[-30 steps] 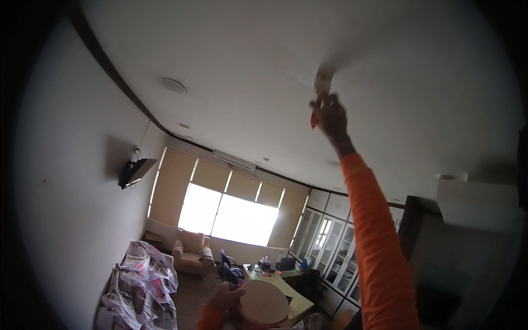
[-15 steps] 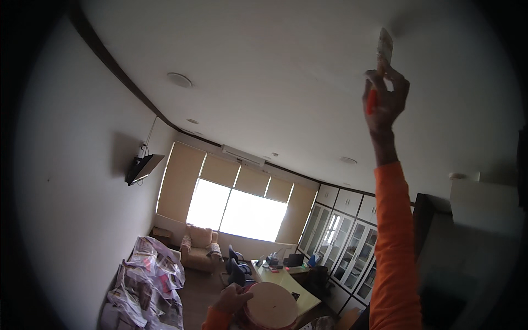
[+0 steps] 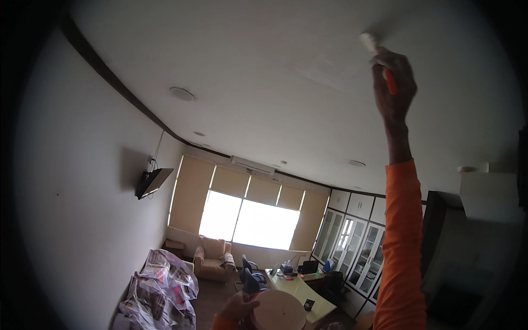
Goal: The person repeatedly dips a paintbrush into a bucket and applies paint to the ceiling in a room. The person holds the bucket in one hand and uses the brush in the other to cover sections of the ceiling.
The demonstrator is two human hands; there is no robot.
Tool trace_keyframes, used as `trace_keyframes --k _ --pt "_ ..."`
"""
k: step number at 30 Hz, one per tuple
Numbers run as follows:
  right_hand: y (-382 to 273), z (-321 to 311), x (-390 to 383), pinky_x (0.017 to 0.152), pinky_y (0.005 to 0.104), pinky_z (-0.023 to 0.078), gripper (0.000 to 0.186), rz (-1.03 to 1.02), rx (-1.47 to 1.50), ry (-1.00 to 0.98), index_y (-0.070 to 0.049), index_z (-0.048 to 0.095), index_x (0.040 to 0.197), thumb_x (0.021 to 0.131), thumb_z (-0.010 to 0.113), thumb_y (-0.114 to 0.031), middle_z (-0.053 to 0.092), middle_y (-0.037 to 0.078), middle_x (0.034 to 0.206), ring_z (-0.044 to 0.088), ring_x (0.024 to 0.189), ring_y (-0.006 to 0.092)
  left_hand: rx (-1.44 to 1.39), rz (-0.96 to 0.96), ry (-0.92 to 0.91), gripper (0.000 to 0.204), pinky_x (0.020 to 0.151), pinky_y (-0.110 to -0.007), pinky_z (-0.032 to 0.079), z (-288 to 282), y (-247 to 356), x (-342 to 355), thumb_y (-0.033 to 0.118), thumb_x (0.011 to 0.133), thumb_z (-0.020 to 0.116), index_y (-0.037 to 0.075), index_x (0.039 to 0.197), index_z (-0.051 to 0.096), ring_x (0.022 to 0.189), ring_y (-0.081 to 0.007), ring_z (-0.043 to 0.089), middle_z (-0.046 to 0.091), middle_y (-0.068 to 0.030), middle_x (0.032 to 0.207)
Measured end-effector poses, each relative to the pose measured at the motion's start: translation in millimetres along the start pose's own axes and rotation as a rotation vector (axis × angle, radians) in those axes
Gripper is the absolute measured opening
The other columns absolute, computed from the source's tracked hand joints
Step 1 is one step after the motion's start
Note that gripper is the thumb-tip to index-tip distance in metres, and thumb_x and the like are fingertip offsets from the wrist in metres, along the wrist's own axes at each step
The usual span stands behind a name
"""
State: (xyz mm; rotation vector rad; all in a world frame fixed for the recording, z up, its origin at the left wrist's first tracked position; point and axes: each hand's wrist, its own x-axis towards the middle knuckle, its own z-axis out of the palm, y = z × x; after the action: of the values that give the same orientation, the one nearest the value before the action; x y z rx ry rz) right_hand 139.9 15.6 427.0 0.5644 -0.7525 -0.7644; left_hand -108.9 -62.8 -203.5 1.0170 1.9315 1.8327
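Note:
My right hand (image 3: 400,91) reaches high overhead in an orange sleeve, fingers closed round the red handle of a paintbrush (image 3: 367,40). The brush's pale bristle end is at the white ceiling (image 3: 286,44); it looks to be touching, with a shadow beside it. Low in the view, my left hand (image 3: 240,307) grips the left rim of a round bucket (image 3: 281,312). The bucket's top is a pale disc; whether that is a lid or paint I cannot tell. Its lower part is cut off by the bottom edge.
Round ceiling fittings (image 3: 182,94) dot the ceiling. A screen (image 3: 154,182) juts from the left wall. Below stand a sheet-covered sofa (image 3: 159,291), an armchair (image 3: 213,264), blue chairs (image 3: 249,280) and a desk (image 3: 319,308). Glass-door cabinets (image 3: 352,247) line the far right.
The brush has tilted from upright to leaning left, its tip now slightly left and lower. My right hand has moved up and right. The room appears shifted right and down.

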Motion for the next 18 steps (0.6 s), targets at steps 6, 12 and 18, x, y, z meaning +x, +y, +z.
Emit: trace_keyframes --k 6,12,18 --pt "-5 37 -61 0.074 0.0348 0.057 0.021 0.065 0.074 -0.007 -0.018 0.074 0.107 0.088 0.081 -0.022 0.064 0.007 0.11 0.063 0.098 0.0249 0.074 -0.021 0.004 0.052 0.076 -0.034 0.057 2 -1 -1 0.029 0.086 0.082 -0.013 0.114 0.066 0.087 -0.0197 0.07 0.073 -0.0151 0.1" --pt "-15 64 -126 0.078 0.0358 0.061 0.021 -0.101 -0.114 -0.773 -0.018 0.069 0.098 0.08 0.077 -0.009 0.062 0.003 0.11 0.062 0.1 0.024 -0.18 -0.008 -0.059 0.049 0.074 -0.033 0.056 6 -27 16 0.028 0.087 0.082 -0.012 0.112 0.068 0.084 -0.0188 0.07 0.074 -0.0115 0.097" --pt "32 -25 -27 0.087 0.0375 0.058 0.022 -0.1 0.021 -0.106 -0.01 0.071 0.106 0.087 0.077 -0.001 0.072 0.01 0.109 0.069 0.101 0.0276 0.007 0.042 0.064 0.047 0.068 -0.035 0.056 4 -14 6 0.034 0.082 0.083 -0.008 0.1 0.07 0.076 -0.018 0.069 0.073 -0.0122 0.086"
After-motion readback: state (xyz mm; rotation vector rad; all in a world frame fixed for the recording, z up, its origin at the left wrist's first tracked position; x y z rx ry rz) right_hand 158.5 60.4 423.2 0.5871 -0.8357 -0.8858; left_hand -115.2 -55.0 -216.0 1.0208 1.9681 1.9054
